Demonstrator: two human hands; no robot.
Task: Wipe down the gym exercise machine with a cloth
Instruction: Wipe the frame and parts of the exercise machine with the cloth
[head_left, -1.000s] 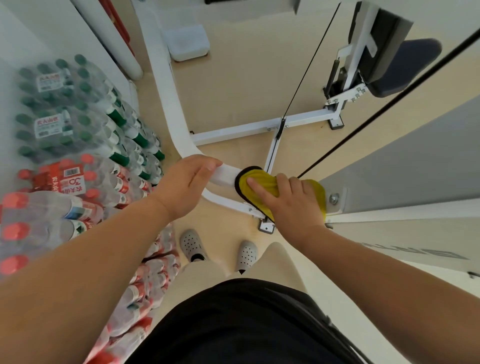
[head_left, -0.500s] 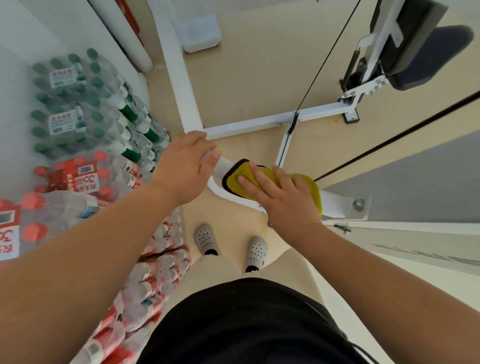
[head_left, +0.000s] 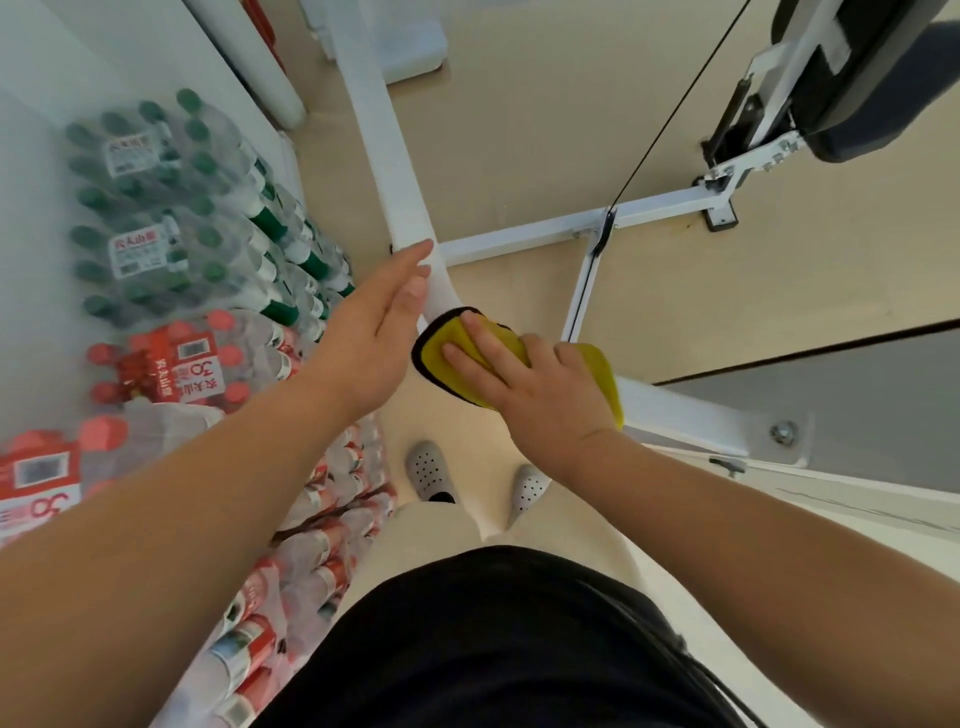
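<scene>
A white curved bar (head_left: 387, 135) of the gym machine runs from the top centre down to a bracket at the right. A yellow cloth with a black edge (head_left: 441, 345) is draped over the bar at its bend. My right hand (head_left: 530, 384) presses the cloth onto the bar with fingers spread flat. My left hand (head_left: 371, 327) lies on the bar just left of the cloth, fingers straight along it, thumb close to the cloth's edge.
Packs of bottled water (head_left: 176, 218) are stacked at the left, right beside the bar. The machine's white floor frame (head_left: 561, 228), black cables (head_left: 670, 104) and padded seat (head_left: 878, 88) lie ahead and right. A grey panel (head_left: 841, 415) stands at the right. My feet (head_left: 431, 473) are below.
My right hand has slid the cloth leftward and up along the bar. My left hand has moved up the bar ahead of it and its fingers have straightened.
</scene>
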